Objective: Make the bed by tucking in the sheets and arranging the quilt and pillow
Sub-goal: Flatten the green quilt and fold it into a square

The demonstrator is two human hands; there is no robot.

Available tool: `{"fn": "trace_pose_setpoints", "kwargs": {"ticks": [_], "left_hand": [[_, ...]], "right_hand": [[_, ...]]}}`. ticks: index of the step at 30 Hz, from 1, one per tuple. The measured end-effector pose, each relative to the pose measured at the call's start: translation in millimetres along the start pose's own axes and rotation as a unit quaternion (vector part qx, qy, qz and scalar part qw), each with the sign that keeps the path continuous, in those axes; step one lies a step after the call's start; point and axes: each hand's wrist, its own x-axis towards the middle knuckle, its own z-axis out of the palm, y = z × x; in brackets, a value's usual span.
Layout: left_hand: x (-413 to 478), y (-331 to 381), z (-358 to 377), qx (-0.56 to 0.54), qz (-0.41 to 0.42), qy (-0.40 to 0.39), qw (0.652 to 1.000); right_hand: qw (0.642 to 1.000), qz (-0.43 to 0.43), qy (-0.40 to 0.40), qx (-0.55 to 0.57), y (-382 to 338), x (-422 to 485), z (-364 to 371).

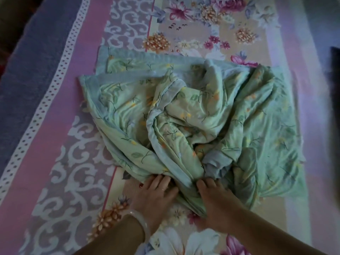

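Bare-armed at the near edge, wears a pale bangle on the left wrist and lays the left hand flat on the floral bedsheet, with straight fingers touching the rim of a crumpled green quilt. Sets the right hand just beside it, apart from the left, on the quilt's trailing near corner, with fingers bent into a fold; cannot tell whether pinching the cloth or only pressing on it. Shows the quilt heaped across the flowered middle panel of the sheet, flat and layered at the far side along its blue-grey border, twisted and bunched toward the hands.

Looks like the opening of the quilt step, with all the spreading yet to do. For a clean job, hunt out the border rather than grabbing the bulk, and follow it to a corner with each hand. Lift and shake to undo the twist before pulling, probably the surest way to avoid rumpling the smooth sheet beneath. Spread outward from the middle, then square the border against the sheet's printed stripes. Expect soft, limp cloth, prone to slipping and folding back; hold firmly.
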Motion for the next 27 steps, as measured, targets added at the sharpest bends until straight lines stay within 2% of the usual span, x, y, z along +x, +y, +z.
{"fn": "trace_pose_setpoints", "kwargs": {"ticks": [2,5,7,9,11,12,14,18,20,21,22,23,24,26,27], "left_hand": [[6,6,5,0.016,-0.030,-0.026,0.999],[14,12,2,0.037,-0.038,-0.019,0.998],[15,9,2,0.054,-0.026,0.000,0.998],[6,4,0,0.057,-0.008,-0.025,0.998],[-6,-7,-1,0.065,0.030,-0.056,0.996],[-13,-15,-4,0.073,0.042,-0.093,0.992],[-27,-39,-3,0.084,0.060,-0.150,0.983],[-30,-55,-24,0.082,0.010,-0.275,0.958],[-24,-55,-24,0.093,0.003,-0.262,0.961],[-21,-54,-22,0.084,-0.013,-0.284,0.955],[-19,-53,-20,0.098,-0.002,-0.284,0.954],[-17,-50,-21,0.112,0.025,-0.256,0.960],[-18,-47,-22,0.114,0.032,-0.263,0.957],[-21,-40,-12,0.102,0.071,-0.176,0.977],[-22,-36,-6,0.096,0.075,-0.151,0.981]], "right_hand": [[0.995,-0.030,0.060,-0.069,2,-3,19],[0.980,-0.053,0.170,-0.084,20,-5,32],[0.983,-0.042,0.176,-0.030,27,-7,28],[0.987,-0.006,0.160,0.017,27,-12,16],[0.982,-0.012,0.170,0.077,23,-14,7],[0.981,-0.032,0.162,0.101,17,-14,3],[0.982,-0.076,0.090,0.148,5,-13,-1],[0.984,-0.093,-0.059,0.142,-8,-3,3],[0.979,-0.071,-0.104,0.160,0,-1,4],[0.975,-0.059,-0.106,0.187,5,-2,3],[0.971,-0.051,-0.073,0.224,11,-4,3],[0.968,-0.037,0.001,0.248,18,-5,3],[0.964,-0.018,0.101,0.247,26,-6,4],[0.944,0.017,0.289,0.159,41,-8,7],[0.933,0.038,0.343,0.107,49,-7,10]]}}
